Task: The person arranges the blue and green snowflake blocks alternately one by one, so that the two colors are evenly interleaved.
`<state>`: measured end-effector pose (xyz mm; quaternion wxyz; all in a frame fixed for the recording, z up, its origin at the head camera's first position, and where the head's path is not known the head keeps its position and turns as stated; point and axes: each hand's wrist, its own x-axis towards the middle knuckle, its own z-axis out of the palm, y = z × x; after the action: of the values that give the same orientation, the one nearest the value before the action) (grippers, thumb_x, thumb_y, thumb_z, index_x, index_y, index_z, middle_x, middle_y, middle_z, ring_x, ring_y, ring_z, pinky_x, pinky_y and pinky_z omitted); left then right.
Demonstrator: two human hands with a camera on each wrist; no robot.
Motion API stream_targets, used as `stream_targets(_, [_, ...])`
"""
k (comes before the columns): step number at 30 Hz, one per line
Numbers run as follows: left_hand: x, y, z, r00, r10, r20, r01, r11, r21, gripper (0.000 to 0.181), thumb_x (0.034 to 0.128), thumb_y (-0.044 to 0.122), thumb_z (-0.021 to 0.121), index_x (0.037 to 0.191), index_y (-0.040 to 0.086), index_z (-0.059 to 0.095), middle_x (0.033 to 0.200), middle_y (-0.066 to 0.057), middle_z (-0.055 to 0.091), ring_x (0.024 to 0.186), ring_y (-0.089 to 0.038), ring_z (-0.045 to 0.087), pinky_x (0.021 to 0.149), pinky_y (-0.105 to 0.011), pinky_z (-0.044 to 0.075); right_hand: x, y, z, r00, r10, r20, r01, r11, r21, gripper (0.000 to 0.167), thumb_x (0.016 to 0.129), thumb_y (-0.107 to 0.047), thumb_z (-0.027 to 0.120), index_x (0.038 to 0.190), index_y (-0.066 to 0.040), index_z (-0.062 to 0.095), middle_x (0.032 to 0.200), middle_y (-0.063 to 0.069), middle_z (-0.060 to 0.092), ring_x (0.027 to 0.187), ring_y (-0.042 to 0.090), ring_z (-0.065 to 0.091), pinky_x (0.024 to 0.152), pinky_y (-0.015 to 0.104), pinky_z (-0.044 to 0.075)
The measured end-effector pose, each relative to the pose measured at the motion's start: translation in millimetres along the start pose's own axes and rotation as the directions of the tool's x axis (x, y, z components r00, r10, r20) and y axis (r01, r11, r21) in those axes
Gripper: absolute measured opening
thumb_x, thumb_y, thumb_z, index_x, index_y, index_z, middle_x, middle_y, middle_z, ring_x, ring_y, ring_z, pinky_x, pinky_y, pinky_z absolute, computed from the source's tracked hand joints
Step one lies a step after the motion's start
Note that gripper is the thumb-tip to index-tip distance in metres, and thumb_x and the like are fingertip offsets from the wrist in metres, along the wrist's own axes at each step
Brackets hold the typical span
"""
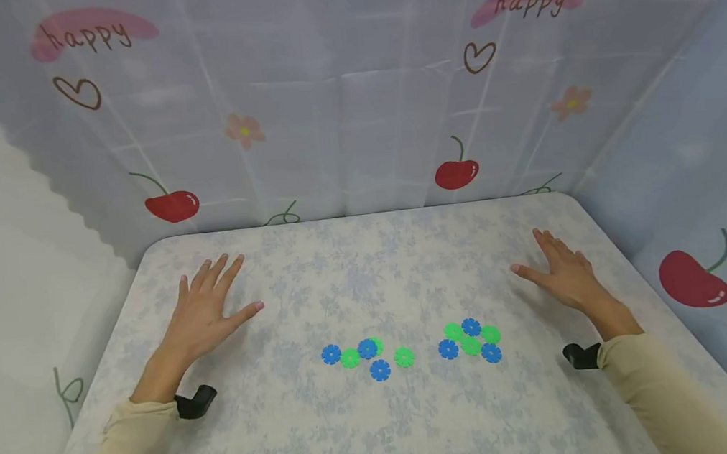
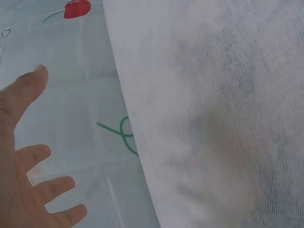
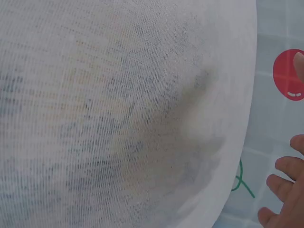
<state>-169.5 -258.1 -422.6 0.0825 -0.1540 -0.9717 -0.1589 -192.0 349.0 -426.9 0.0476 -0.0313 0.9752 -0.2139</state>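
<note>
My left hand (image 1: 204, 314) is held over the left part of the table, fingers spread and thumb out, holding nothing. Likewise empty, my right hand (image 1: 568, 278) is over the right part with its fingers extended. Between the hands lie two groups of small flat flower-shaped discs. In the left group, a blue disc (image 1: 366, 348) partly covers a green one, and another green disc (image 1: 404, 357) lies apart. The right group is tighter, with a green disc (image 1: 471, 346) in the middle and a blue disc (image 1: 471, 326) behind it. Neither wrist view includes the discs.
A pale floral cloth covers the table (image 1: 355, 278). Behind it hangs a curtain (image 1: 344, 149) printed with cherries and hearts, which also lines the right side. Black wrist devices show at the left cuff (image 1: 197, 402) and right cuff (image 1: 581, 356).
</note>
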Motion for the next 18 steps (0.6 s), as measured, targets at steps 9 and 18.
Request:
stream_targets(9, [2.6, 19.6, 13.1, 0.992, 0.085, 0.09, -0.063, 0.971, -0.229, 0.088, 0.0829, 0.043, 0.078, 0.153, 0.011, 0.036, 0.155, -0.015, 0.035, 0.142, -0.036, 0.032, 0.116, -0.062, 0.009, 4.8, -3.7, 6.1, 1.0, -0.01, 0.018, 0.008, 0.995, 0.099, 0.096, 0.097, -0.053, 0.054, 0.155, 0.007, 0.007, 0.155, 0.037, 0.01, 0.14, 0.056, 0.014, 0.106, 0.072, 0.02])
stream_targets(18, [-7.3, 48.7, 43.8, 0.969, 0.187, 0.162, -0.059, 0.812, -0.581, 0.072, 0.0771, 0.027, 0.086, 0.14, 0.006, 0.056, 0.144, -0.012, 0.051, 0.14, -0.046, 0.031, 0.11, -0.061, 0.029, 8.0, -10.7, 13.0, 1.0, -0.024, -0.007, 0.025, 0.992, 0.124, 0.09, 0.097, -0.047, 0.058, 0.154, 0.007, 0.014, 0.154, 0.035, 0.017, 0.14, 0.054, 0.018, 0.107, 0.069, 0.022])
